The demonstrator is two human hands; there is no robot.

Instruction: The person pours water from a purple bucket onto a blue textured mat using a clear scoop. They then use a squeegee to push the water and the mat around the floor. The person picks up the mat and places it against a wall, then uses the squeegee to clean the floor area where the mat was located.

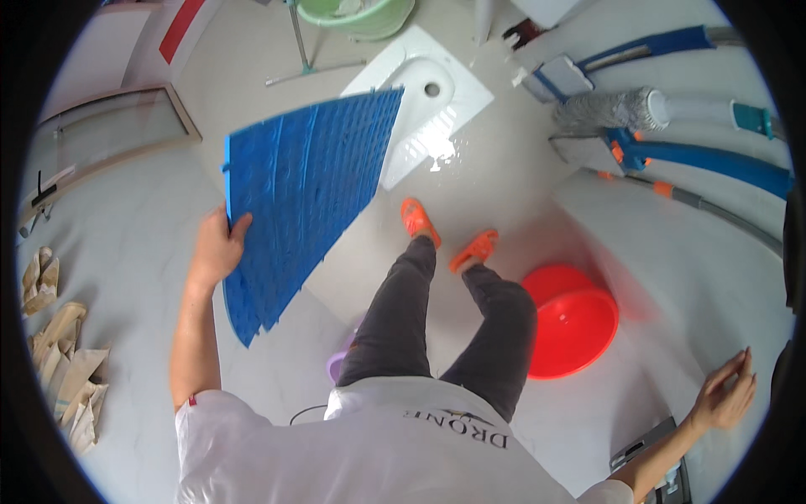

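Note:
My left hand (221,242) grips the near left edge of a blue ribbed plastic mat (302,195), thumb on its upper face. The mat looks wet and is held up in front of me, its far corner overlapping a white ceramic squat toilet (415,94) in the floor. Out at the lower right, my right hand (727,390) holds no visible object; its fingers are bent, with thumb and index fingertip close together. A red plastic basin (576,327) stands on the floor between my right leg and that hand.
A green basin (365,19) and a floor squeegee (306,68) are at the far side. Mops and a grey fluffy duster (604,108) line the right wall. A framed glass panel (119,120) and hanging cloths (75,372) are at left. A purple basin (337,365) is partly behind my leg.

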